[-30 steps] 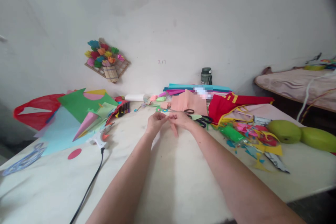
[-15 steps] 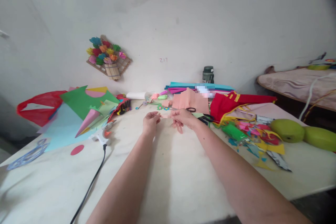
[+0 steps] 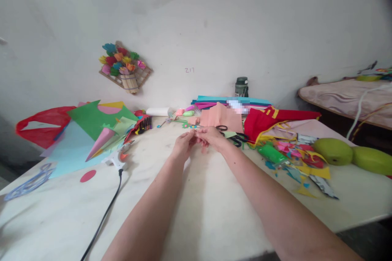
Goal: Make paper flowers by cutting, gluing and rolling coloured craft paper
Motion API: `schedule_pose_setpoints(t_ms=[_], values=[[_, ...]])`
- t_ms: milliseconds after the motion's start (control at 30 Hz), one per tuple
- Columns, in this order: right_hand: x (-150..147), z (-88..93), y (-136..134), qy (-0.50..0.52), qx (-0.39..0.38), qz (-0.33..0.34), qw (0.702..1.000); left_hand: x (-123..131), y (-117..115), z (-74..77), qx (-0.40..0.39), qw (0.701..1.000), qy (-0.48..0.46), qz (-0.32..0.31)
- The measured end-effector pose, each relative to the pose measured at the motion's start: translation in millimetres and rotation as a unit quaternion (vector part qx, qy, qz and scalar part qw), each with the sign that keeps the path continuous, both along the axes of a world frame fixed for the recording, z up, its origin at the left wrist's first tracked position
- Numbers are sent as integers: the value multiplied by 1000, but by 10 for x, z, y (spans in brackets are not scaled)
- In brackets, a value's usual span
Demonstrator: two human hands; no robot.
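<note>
My left hand (image 3: 183,143) and my right hand (image 3: 211,137) meet above the middle of the white table, fingertips pinched together. A small strip of pale pink paper (image 3: 204,150) shows under my right fingers, and most of it is hidden by the hands. Just behind them lie small paper flowers (image 3: 192,126) and a sheet of salmon-pink crepe paper (image 3: 214,117). Scissors with black handles (image 3: 237,141) rest to the right of my right wrist, with a pale green scrap beside them.
At left are a glue gun (image 3: 118,159) with a black cord, a pink paper cone (image 3: 99,143), coloured sheets and a red disc (image 3: 88,176). On the right lie a red cloth (image 3: 266,122), a green packet (image 3: 272,153), paper scraps and green fruit (image 3: 333,151). A bottle (image 3: 241,87) stands at the back.
My hands have come together; my left hand moved right to meet my right. The pink strip that stretched between them is now mostly covered by fingers. The view shifted slightly.
</note>
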State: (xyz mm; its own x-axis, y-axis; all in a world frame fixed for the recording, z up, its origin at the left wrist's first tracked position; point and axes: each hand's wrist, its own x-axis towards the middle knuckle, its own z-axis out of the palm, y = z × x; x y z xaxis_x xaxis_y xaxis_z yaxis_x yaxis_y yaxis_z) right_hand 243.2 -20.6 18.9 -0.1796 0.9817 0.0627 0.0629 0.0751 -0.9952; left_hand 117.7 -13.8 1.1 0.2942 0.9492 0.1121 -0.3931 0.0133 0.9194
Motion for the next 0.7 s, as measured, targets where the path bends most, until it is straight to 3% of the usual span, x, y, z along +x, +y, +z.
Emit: schedule_pose_setpoints(t_ms=[267, 433, 700], values=[[-25, -15, -18, -35, -25, 14, 999, -75, 105, -26, -47, 986, -99, 123], [21, -85, 33, -61, -34, 65, 995, -131, 144, 18, -39, 973, -127, 190], [110, 38, -76, -140, -74, 158, 975, -310, 228, 53, -41, 951, -154, 266]])
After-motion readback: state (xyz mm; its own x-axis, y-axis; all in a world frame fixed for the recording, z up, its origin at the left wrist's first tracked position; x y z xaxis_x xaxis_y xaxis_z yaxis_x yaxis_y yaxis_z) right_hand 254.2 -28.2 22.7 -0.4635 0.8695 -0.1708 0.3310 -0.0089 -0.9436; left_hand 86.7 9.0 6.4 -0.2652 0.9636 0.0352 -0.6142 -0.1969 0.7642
